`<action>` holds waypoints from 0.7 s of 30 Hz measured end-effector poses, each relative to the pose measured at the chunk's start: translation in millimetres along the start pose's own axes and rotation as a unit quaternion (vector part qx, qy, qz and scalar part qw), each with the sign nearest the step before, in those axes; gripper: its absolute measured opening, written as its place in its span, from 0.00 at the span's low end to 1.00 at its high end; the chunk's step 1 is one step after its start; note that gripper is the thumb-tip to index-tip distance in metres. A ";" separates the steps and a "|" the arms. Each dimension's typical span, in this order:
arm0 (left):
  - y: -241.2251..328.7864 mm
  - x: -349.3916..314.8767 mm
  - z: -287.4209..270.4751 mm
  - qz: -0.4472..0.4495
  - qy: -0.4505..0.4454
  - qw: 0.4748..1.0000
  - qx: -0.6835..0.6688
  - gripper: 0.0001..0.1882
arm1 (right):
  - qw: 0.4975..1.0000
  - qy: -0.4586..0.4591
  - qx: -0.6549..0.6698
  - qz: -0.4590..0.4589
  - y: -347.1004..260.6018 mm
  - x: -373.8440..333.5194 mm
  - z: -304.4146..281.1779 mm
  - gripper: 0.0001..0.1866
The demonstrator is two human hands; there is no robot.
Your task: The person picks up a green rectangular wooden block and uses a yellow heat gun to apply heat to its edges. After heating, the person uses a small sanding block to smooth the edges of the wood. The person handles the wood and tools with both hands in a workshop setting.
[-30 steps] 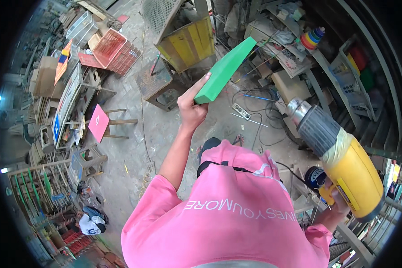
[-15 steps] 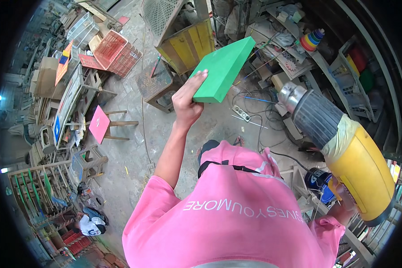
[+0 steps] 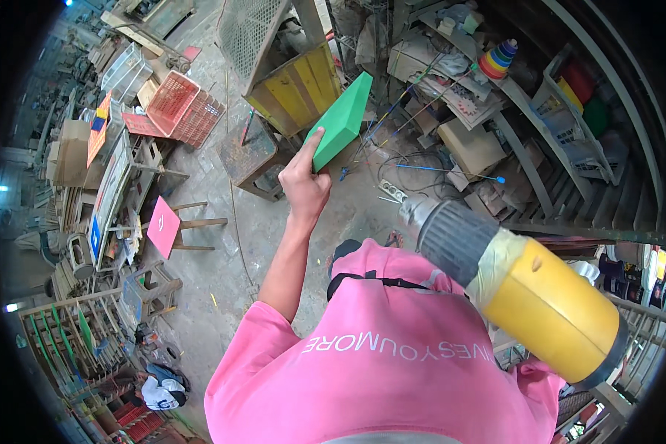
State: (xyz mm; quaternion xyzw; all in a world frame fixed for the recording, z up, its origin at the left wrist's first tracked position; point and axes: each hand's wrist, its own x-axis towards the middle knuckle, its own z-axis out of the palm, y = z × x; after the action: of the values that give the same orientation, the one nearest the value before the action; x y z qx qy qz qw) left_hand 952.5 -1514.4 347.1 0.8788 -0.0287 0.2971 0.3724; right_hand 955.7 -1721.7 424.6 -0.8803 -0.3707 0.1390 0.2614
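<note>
My left hand point(image 3: 305, 185) holds up a flat, thick-edged green board point(image 3: 340, 126) by its near end, thumb along the face. The board stands tilted, and its far end points up and away. To the right, a yellow heat gun point(image 3: 547, 303) with a dark ribbed barrel and metal nozzle is held in the air, nozzle toward the board but apart from it. Tape wraps the joint between barrel and body. Behind the gun's body my right hand is hidden; only the pink sleeve shows there.
A small wooden stool point(image 3: 248, 159) stands beyond the board, beside a yellow-striped panel point(image 3: 296, 85). Left are a pink-topped stool point(image 3: 164, 228) and a red crate point(image 3: 174, 100). A power strip point(image 3: 392, 191) and cables lie on the floor. Another person point(image 3: 163, 388) is at lower left.
The heat gun has swung left, closer to the board, and now covers my right hand. The green board has turned, its face narrower and its far end shifted left.
</note>
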 end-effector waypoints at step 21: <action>-0.6 -9.9 13.8 -0.108 -0.031 0.992 -0.057 0.23 | 0.961 0.161 0.097 0.203 23.1 -227.4 -20.0 0.22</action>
State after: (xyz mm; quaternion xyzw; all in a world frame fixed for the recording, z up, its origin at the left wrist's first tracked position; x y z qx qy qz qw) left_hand 951.5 -1524.9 333.9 0.8631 0.0384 0.2254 0.4504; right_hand 821.8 -1907.4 439.7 -0.9181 -0.1224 0.0808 0.3681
